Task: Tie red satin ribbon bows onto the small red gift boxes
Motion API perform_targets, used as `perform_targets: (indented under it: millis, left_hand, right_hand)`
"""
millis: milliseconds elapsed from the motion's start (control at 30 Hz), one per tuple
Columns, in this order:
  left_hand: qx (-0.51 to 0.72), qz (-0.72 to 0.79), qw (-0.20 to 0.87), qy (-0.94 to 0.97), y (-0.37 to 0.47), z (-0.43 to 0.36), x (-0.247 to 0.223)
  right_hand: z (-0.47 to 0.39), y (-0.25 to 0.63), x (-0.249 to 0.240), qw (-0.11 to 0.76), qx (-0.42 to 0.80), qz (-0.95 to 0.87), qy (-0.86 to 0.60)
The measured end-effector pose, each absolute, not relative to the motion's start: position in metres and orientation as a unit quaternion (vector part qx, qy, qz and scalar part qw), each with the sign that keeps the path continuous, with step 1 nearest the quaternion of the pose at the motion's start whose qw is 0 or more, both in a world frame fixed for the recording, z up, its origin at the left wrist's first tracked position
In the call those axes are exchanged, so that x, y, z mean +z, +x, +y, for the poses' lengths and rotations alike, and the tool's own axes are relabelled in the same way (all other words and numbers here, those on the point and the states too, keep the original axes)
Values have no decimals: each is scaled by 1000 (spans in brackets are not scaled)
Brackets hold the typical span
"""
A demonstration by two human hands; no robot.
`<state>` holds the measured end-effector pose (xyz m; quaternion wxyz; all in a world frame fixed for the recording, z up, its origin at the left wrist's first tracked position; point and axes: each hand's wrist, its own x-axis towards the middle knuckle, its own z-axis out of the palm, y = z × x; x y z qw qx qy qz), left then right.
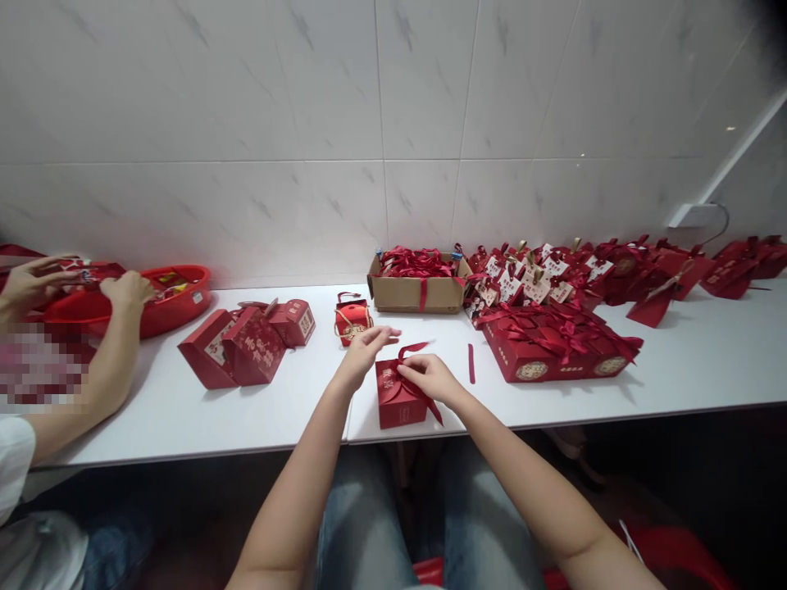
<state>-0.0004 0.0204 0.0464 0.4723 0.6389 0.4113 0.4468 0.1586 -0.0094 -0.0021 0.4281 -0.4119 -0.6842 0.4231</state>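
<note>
On the white table (676, 369), the red gift box (399, 397) sits just at 6 o'clock of both hands, the left hand (362, 352) loosely open above it and the right hand (430, 375) pinching its red ribbon (413, 351).

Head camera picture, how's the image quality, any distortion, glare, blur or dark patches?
Head view: wide-angle bending curves the table edge and the wall tiles; even, soft light with faint shadows under the red box at both hands, left hand and right hand; mild sheen on the tiles; top right corner vignetted dark; a pixelated patch at the left edge; under the table is dim.
</note>
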Motion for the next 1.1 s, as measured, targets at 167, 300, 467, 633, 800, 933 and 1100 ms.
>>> perform_targets:
  millis: [167,300,467,633,800,933,1100]
  left_hand:
    - [417,442,381,697,-17,7,23]
    - [408,426,340,732,-17,-4,15]
    - [441,411,305,738,-14,-8,6]
    - [460,405,278,740,-12,-7,2]
    - [484,399,226,746,-7,-4,-7]
    - [497,389,203,748,-6,-5,-13]
    - [496,382,147,766,-9,-7,-9]
  right_hand:
    - [-9,158,-9,445,452,-668,-388]
    - [-9,156,-12,462,444,-654,-403]
    - [-8,152,-16,487,415,-635,-433]
    - [-10,151,-17,484,373,-666,-428]
    - [-13,149,-22,553,394,-599,-424]
    - [-13,149,-20,544,354,-631,-425]
    - [-13,154,-18,508,269,-700,-423]
